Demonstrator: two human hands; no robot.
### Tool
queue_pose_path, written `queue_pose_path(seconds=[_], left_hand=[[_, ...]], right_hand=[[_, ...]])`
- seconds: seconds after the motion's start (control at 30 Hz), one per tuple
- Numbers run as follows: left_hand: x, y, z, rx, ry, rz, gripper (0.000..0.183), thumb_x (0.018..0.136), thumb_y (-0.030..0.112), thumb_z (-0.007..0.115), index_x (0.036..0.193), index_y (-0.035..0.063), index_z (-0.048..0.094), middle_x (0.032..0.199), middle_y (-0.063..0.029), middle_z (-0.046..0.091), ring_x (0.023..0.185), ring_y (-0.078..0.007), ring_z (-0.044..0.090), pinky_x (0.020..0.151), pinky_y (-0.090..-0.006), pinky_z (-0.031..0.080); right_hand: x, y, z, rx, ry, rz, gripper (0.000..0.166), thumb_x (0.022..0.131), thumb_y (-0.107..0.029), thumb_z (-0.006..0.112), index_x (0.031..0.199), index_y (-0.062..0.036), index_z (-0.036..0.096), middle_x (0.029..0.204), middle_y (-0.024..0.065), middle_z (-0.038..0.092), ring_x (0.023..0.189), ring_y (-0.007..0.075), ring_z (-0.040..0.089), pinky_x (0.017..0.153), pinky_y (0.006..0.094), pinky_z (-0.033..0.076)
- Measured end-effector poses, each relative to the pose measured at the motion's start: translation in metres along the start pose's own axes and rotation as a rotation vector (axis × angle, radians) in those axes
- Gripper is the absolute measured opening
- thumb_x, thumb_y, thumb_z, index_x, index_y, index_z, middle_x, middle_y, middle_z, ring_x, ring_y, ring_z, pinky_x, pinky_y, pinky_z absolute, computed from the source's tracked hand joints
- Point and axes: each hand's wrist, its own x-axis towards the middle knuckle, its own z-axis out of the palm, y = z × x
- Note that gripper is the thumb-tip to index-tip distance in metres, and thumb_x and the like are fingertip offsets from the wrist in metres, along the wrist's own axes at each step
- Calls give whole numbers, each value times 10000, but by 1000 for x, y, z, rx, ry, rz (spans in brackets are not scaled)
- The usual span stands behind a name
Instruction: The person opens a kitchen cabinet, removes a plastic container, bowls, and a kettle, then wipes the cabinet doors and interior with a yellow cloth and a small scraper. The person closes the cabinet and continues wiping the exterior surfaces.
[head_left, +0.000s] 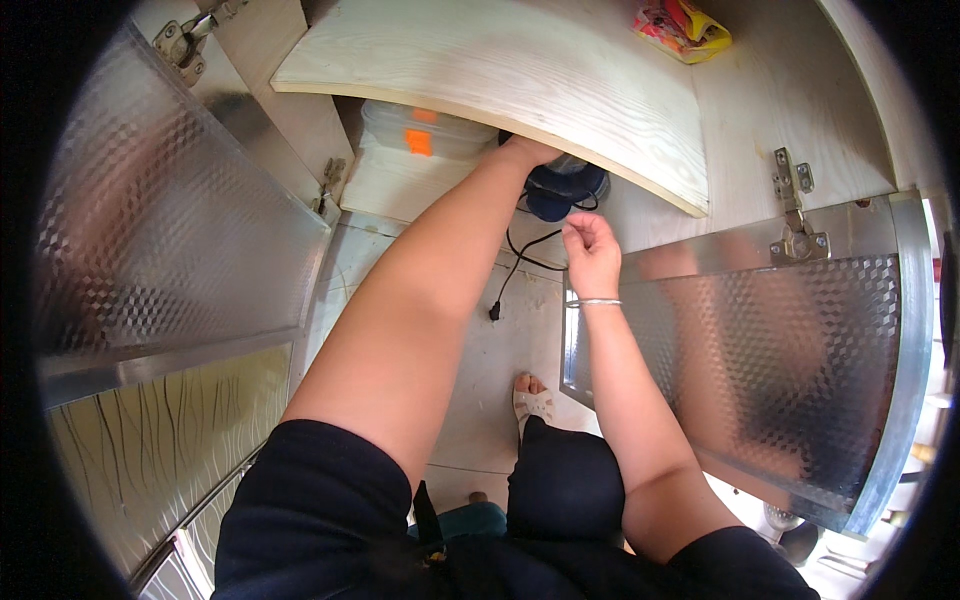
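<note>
My left hand reaches in under the wooden cabinet shelf, whose front edge hides its fingers. Beside and below it, on the cabinet floor, lies a dark blue appliance with a clear part behind it. I cannot tell how the left hand grips it. My right hand, a silver bangle at the wrist, is just in front of the appliance. Its thumb and fingers are pinched together at a black power cord. The cord loops in front of the cabinet, and its plug hangs over the tiled floor.
Clear plastic containers with orange clips sit left in the lower compartment. A red and yellow packet lies on the shelf. Open metal-framed doors stand left and right. My sandalled foot is on the floor.
</note>
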Motion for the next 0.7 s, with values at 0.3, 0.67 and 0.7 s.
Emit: queue_pose_path(seconds=[0.3, 0.67, 0.7], left_hand=[[-80, 14, -56, -185, 363, -262, 576, 713, 328, 736, 1154, 15, 538, 1129, -156, 574, 1072, -294, 528, 893, -390, 428], [-242, -12, -5, -223, -144, -850, 593, 678, 277, 739, 1164, 20, 516, 1087, -144, 589, 964, -257, 585, 808, -345, 466], [-250, -17, 0, -198, -151, -858, 610, 669, 282, 742, 1169, 21, 510, 1097, -149, 585, 969, -267, 584, 813, -353, 465]], right_hand=[[-21, 40, 6, 6, -123, 686, 385, 804, -200, 637, 1142, -80, 496, 914, 49, 591, 760, 149, 597, 585, 286, 481], [-18, 119, 34, -890, -381, 132, 412, 748, -228, 631, 1104, -28, 576, 951, 166, 649, 779, 277, 648, 749, 369, 505], [-19, 105, 36, -859, -415, 154, 364, 751, -217, 632, 1057, -24, 591, 942, 166, 650, 768, 257, 648, 733, 358, 506]])
